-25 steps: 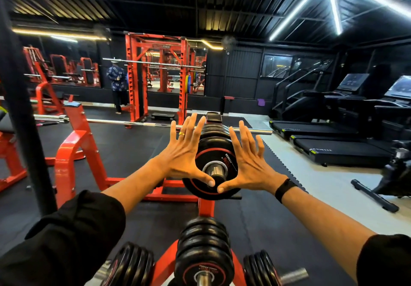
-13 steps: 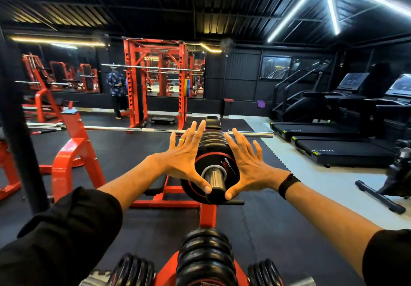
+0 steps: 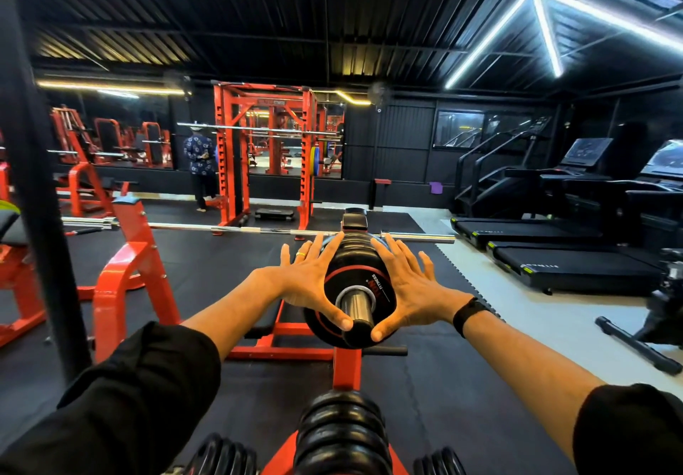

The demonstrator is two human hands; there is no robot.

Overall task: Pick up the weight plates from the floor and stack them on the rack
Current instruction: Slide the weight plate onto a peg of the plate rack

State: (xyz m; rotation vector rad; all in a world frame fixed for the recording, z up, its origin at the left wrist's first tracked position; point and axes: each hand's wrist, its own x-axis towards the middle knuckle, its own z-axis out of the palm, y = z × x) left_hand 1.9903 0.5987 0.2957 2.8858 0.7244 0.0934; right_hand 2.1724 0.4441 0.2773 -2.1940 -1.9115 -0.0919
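Observation:
A black weight plate (image 3: 366,282) with a red ring and white lettering sits on the steel peg (image 3: 356,304) of the red plate rack (image 3: 345,367), in front of several plates behind it. My left hand (image 3: 303,282) presses flat on the plate's left side, fingers straight and spread, thumb under the peg. On the plate's right side lies my right hand (image 3: 410,286), fingers straight, thumb tip near the peg's end. More black plates (image 3: 342,434) fill the lower pegs at the bottom of the view.
A red bench frame (image 3: 125,282) stands left, with a long barbell (image 3: 258,230) across it. A black pole (image 3: 37,186) rises at the near left. Treadmills (image 3: 554,238) line the right wall. A person (image 3: 199,164) stands by the red power rack (image 3: 266,156).
Both hands have pushed the plate further back along the peg, so more of the steel peg shows in front. The camera has tilted up slightly.

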